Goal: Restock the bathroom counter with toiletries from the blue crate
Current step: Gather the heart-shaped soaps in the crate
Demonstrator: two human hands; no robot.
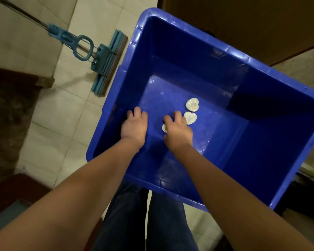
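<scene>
**Hands in the crate**

Fingers (pixel 168 120) of the right hand (pixel 178 131) curl round a small white heart-shaped packet (pixel 164 128). Fingers (pixel 137 113) of the left hand (pixel 134 126) bend onto the blue plastic crate (pixel 170 33) floor; any hold cannot be told. A second heart packet (pixel 191 118) sits at the right hand's two o'clock, with a third heart packet (pixel 192 104) beyond.

Both forearms (pixel 91 178) are bare from wrist to the frame's lower edge, as are the left hand (pixel 134 126) and right hand (pixel 179 131). The legs wear plain dark navy trousers (pixel 127 214), faintly creased.
</scene>
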